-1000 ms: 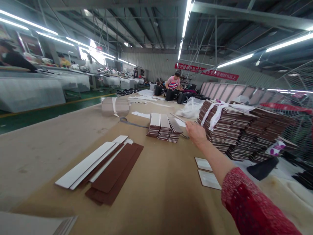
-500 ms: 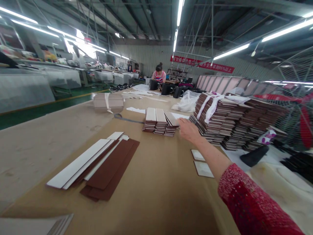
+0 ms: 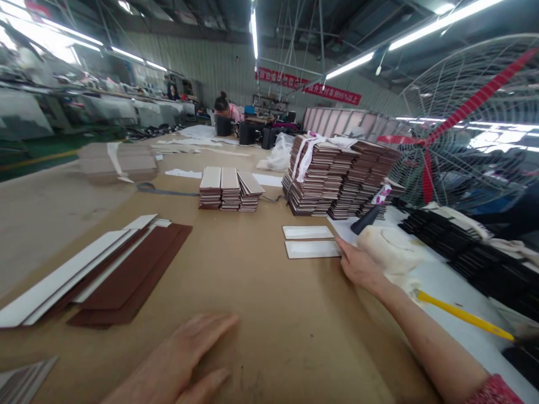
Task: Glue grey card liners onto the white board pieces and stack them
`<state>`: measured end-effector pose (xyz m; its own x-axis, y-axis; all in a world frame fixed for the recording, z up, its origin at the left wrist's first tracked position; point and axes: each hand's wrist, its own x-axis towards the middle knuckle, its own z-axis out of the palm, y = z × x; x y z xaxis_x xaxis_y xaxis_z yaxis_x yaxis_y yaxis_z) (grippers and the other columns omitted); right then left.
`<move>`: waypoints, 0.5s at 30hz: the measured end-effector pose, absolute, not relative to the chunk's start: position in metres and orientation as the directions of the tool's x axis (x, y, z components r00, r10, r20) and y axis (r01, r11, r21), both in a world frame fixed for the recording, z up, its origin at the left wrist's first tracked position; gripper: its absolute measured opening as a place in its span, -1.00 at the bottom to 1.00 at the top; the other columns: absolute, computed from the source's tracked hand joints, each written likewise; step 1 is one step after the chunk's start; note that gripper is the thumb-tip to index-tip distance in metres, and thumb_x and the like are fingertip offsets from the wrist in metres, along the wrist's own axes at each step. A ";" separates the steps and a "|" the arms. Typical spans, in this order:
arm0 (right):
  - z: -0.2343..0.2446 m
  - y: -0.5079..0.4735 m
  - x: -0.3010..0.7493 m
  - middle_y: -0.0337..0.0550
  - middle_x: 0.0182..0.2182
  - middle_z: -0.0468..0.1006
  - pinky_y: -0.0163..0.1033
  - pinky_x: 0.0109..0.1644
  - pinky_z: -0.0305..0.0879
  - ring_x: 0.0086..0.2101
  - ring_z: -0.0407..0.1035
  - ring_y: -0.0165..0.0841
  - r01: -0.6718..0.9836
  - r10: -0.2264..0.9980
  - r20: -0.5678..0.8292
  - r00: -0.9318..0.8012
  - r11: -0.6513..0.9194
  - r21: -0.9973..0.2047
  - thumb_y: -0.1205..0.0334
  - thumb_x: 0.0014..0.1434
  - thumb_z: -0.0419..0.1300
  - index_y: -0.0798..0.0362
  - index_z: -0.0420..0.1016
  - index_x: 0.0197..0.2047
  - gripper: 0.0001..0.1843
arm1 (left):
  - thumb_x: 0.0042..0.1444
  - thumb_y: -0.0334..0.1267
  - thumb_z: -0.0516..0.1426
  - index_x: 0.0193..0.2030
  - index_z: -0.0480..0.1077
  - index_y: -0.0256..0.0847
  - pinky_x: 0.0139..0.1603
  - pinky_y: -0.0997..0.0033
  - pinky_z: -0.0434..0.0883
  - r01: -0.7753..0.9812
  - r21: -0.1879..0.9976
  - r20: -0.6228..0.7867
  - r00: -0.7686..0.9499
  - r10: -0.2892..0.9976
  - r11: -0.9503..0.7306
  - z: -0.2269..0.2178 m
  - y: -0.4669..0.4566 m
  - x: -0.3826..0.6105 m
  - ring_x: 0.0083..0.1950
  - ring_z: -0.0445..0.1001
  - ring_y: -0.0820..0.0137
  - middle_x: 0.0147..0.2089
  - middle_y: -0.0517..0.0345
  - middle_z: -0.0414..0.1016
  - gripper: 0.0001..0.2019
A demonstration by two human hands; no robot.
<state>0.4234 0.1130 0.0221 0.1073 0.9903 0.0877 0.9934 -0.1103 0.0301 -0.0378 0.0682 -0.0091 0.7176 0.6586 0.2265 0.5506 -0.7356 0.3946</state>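
Lower centre: the left hand [image 3: 181, 350] is holding nothing, thumb and fingers apart; right of centre: the right hand [image 3: 360, 265], grip unclear, is resting at two white cards [image 3: 311, 249], seemingly spaced for separate handling.

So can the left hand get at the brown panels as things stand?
Probably yes: the left hand is spread with nothing visible in it, and only bare tabletop shows between it and the brown panels.
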 end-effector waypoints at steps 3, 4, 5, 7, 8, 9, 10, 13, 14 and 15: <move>0.009 0.112 0.424 0.30 -0.02 0.54 -0.11 0.02 0.34 -0.09 0.50 -0.12 0.987 0.986 0.074 0.151 -0.154 0.036 0.49 0.19 -0.06 0.36 0.04 0.39 -0.31 | 0.30 -0.10 0.01 0.41 0.09 -0.04 0.34 0.09 0.32 0.579 0.513 0.017 0.731 0.682 -0.633 0.026 0.098 0.023 0.36 0.30 0.19 0.39 0.04 0.27 -0.45; 0.007 0.112 0.424 0.33 0.00 0.53 -0.11 0.03 0.32 -0.06 0.48 -0.10 0.987 0.985 0.069 0.155 -0.158 0.037 0.49 0.18 -0.05 0.37 0.03 0.39 -0.31 | 0.29 -0.11 -0.01 0.41 0.08 -0.14 0.38 0.04 0.24 0.580 0.536 -0.025 0.738 0.675 -0.614 0.031 0.108 0.045 0.39 0.24 0.17 0.40 -0.02 0.23 -0.43; 0.006 0.113 0.423 0.34 0.02 0.51 -0.10 0.04 0.31 -0.05 0.47 -0.09 0.986 0.986 0.065 0.156 -0.159 0.039 0.49 0.18 -0.05 0.37 0.02 0.39 -0.30 | 0.28 -0.11 -0.03 0.42 0.06 -0.21 0.41 -0.03 0.18 0.578 0.539 -0.039 0.744 0.667 -0.613 0.033 0.118 0.066 0.42 0.18 0.13 0.42 -0.08 0.19 -0.41; 0.006 0.113 0.422 0.35 0.03 0.50 -0.10 0.02 0.31 -0.03 0.46 -0.07 0.987 0.987 0.054 0.154 -0.156 0.042 0.48 0.18 -0.05 0.37 0.02 0.39 -0.31 | 0.27 -0.11 -0.03 0.42 0.04 -0.21 0.39 -0.18 0.15 0.599 0.522 -0.029 0.724 0.689 -0.608 0.029 0.135 0.103 0.43 0.14 0.05 0.43 -0.12 0.15 -0.39; 0.007 0.112 0.421 0.36 0.03 0.50 -0.09 0.01 0.32 -0.03 0.46 -0.06 0.987 0.987 0.050 0.151 -0.153 0.043 0.47 0.19 -0.05 0.37 0.02 0.39 -0.32 | 0.25 -0.12 -0.02 0.42 0.04 -0.20 0.37 -0.23 0.15 0.616 0.503 -0.019 0.709 0.705 -0.606 0.024 0.142 0.116 0.42 0.15 0.01 0.42 -0.14 0.16 -0.40; 0.007 0.111 0.420 0.36 0.03 0.50 -0.08 0.01 0.32 -0.03 0.46 -0.05 0.988 0.988 0.045 0.146 -0.148 0.043 0.47 0.19 -0.06 0.36 0.02 0.39 -0.32 | 0.25 -0.14 -0.02 0.41 0.04 -0.21 0.36 -0.25 0.14 0.628 0.486 -0.003 0.697 0.717 -0.608 0.020 0.147 0.127 0.42 0.14 -0.01 0.42 -0.16 0.16 -0.40; 0.009 0.109 0.419 0.37 0.03 0.49 -0.07 0.01 0.32 -0.02 0.45 -0.05 0.989 0.989 0.041 0.140 -0.141 0.043 0.47 0.20 -0.07 0.36 0.02 0.38 -0.33 | 0.24 -0.15 -0.02 0.41 0.03 -0.23 0.36 -0.25 0.13 0.635 0.476 0.006 0.689 0.724 -0.608 0.015 0.151 0.134 0.42 0.14 -0.02 0.41 -0.18 0.16 -0.39; 0.014 0.101 0.413 0.39 0.04 0.48 -0.04 0.01 0.33 -0.03 0.46 -0.02 0.991 0.992 0.025 0.125 -0.126 0.042 0.45 0.24 -0.09 0.36 0.04 0.37 -0.37 | 0.26 -0.15 -0.05 0.42 -0.02 -0.32 0.34 -0.25 0.13 0.641 0.467 0.018 0.682 0.731 -0.609 0.009 0.153 0.136 0.40 0.14 -0.04 0.39 -0.27 0.19 -0.38; 0.017 0.095 0.409 0.39 0.03 0.49 -0.03 0.01 0.34 -0.04 0.47 -0.02 0.992 0.993 0.019 0.117 -0.118 0.041 0.44 0.25 -0.10 0.36 0.05 0.37 -0.38 | 0.27 -0.14 -0.05 0.42 -0.03 -0.34 0.32 -0.26 0.15 0.643 0.468 0.015 0.681 0.732 -0.607 0.009 0.150 0.130 0.39 0.16 -0.05 0.38 -0.30 0.20 -0.37; 0.020 0.089 0.405 0.38 0.02 0.50 -0.02 0.01 0.35 -0.05 0.48 -0.03 0.994 0.995 0.013 0.104 -0.104 0.038 0.42 0.26 -0.10 0.36 0.06 0.36 -0.40 | 0.27 -0.13 -0.06 0.42 -0.03 -0.35 0.31 -0.26 0.16 0.645 0.469 0.009 0.680 0.733 -0.603 0.009 0.146 0.122 0.38 0.17 -0.05 0.37 -0.31 0.21 -0.37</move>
